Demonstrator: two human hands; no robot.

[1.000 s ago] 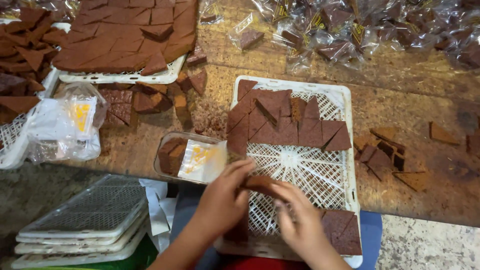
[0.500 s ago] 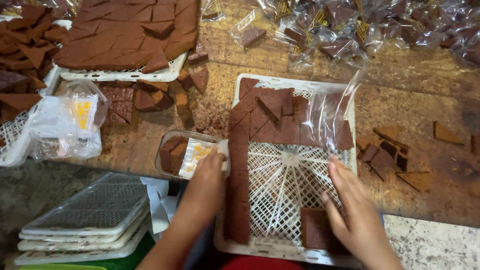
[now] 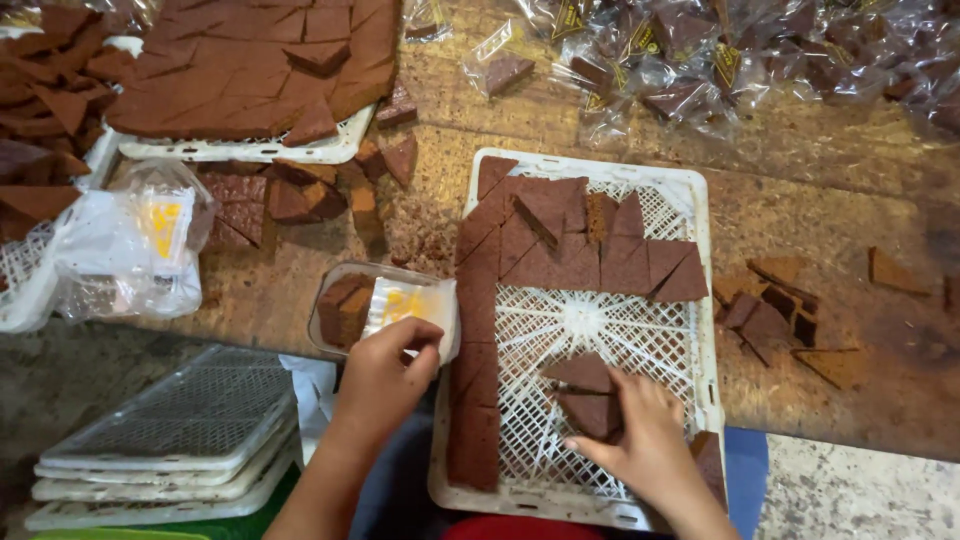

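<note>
The right hand (image 3: pixel 645 440) has swung in from the tray's right edge and now sits over the lower middle of the white lattice tray (image 3: pixel 700 300), fingers spread and pressing down on two brown cake triangles (image 3: pixel 588 395) lying on the mesh, not pinched around them. The left hand (image 3: pixel 385 375) has edged up and now has its grip clamped on the near edge of a clear plastic packet (image 3: pixel 385 305), which lies on the bench (image 3: pixel 800 200) just beside the tray's left rim with a couple of brown pieces and a yellow label inside. More cut triangles fill the far half of the tray, and a strip of them runs down its left side. Loose offcuts (image 3: pixel 770 310) lie to the right on the bench, wrapped pieces (image 3: pixel 700 70) are heaped at the far edge, and a stack of empty trays (image 3: pixel 170 440) sits low on the left.
</note>
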